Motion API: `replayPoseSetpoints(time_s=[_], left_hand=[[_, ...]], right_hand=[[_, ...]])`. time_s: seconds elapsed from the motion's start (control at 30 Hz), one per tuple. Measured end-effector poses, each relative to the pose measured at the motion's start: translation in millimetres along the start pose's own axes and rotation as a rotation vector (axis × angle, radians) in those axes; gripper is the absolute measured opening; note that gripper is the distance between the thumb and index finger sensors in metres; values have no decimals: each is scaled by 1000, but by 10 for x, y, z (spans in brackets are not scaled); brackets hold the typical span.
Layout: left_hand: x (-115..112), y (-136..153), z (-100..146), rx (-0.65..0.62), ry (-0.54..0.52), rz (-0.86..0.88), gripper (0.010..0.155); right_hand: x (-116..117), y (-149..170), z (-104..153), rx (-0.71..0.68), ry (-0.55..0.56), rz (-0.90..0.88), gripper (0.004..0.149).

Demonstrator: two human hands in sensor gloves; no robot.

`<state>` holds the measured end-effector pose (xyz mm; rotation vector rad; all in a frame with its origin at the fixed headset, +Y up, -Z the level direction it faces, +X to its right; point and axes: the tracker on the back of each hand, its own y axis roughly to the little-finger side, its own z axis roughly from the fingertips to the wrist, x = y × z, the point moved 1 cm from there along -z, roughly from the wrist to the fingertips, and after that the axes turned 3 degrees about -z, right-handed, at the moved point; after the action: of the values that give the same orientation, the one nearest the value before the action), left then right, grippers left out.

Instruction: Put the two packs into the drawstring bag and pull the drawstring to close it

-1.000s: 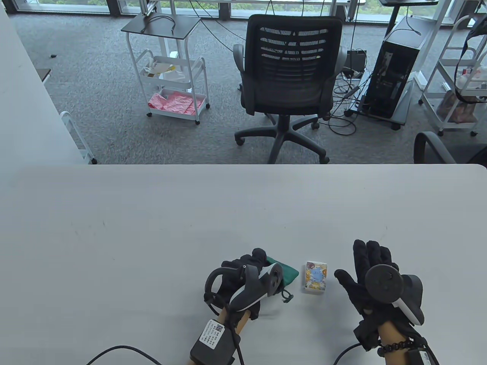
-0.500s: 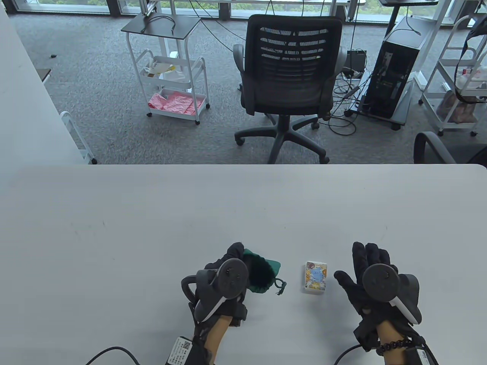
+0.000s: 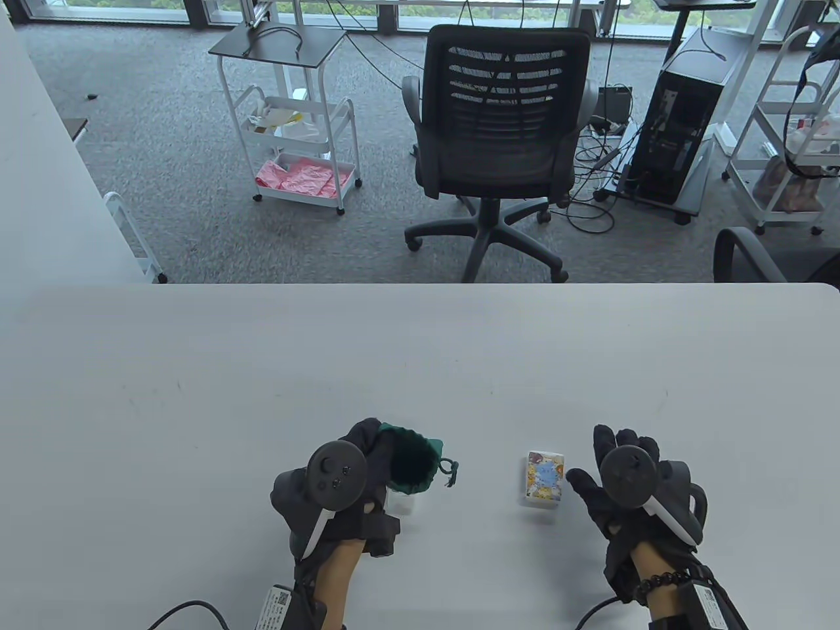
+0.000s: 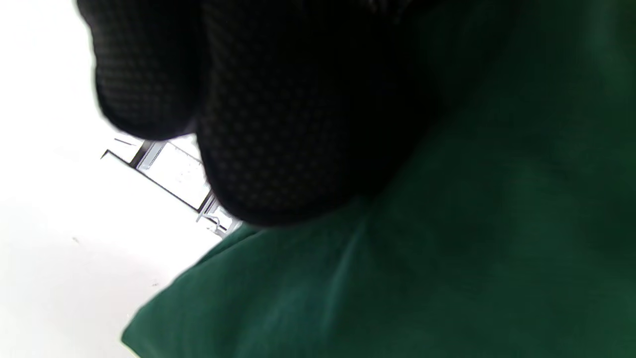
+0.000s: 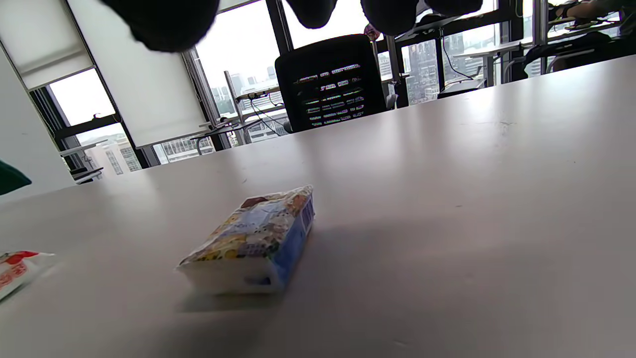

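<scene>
My left hand (image 3: 367, 453) grips the green drawstring bag (image 3: 412, 461) by its rim, with the dark mouth turned toward the right. The bag's cord (image 3: 449, 470) dangles at its right side. In the left wrist view the gloved fingers (image 4: 278, 124) press into the green bag cloth (image 4: 447, 258). A white pack (image 3: 401, 506) lies on the table just under the bag; the right wrist view shows its red-and-white end (image 5: 15, 271). A blue and yellow pack (image 3: 544, 478) (image 5: 258, 238) lies flat between the hands. My right hand (image 3: 607, 459) hovers just right of it, fingers straight and holding nothing.
The white table (image 3: 262, 367) stretches far beyond the hands. A black office chair (image 3: 502, 131) stands behind its far edge, with a white cart (image 3: 295, 144) and a computer tower (image 3: 682, 118) on the carpet.
My left hand has pulled the bag to the left and turned its mouth up and open, uncovering the white pack beneath. My right hand has drifted slightly left, closer to the blue pack.
</scene>
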<state>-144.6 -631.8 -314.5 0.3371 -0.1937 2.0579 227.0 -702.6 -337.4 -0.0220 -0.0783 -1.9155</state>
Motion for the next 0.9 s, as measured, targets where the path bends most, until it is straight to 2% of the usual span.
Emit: replayPoseSetpoints(time_s=[0.1, 0.23, 0.43, 0.67, 0.9], left_hand=[[-21, -2, 7, 5, 7, -20, 48], [-21, -49, 31, -16, -4, -28, 43], [-7, -89, 57, -39, -14, -31, 42], [-37, -194, 94, -70, -24, -29, 42], [-93, -265, 118, -88, -9, -41, 43]], right_hand=[[108, -146, -92, 62, -92, -5, 79], [331, -352, -222, 96, -109, 58, 79], [616, -480, -290, 135, -125, 171, 82], [862, -544, -299, 208, -255, 265, 85], [907, -563, -277, 210, -199, 294, 81]])
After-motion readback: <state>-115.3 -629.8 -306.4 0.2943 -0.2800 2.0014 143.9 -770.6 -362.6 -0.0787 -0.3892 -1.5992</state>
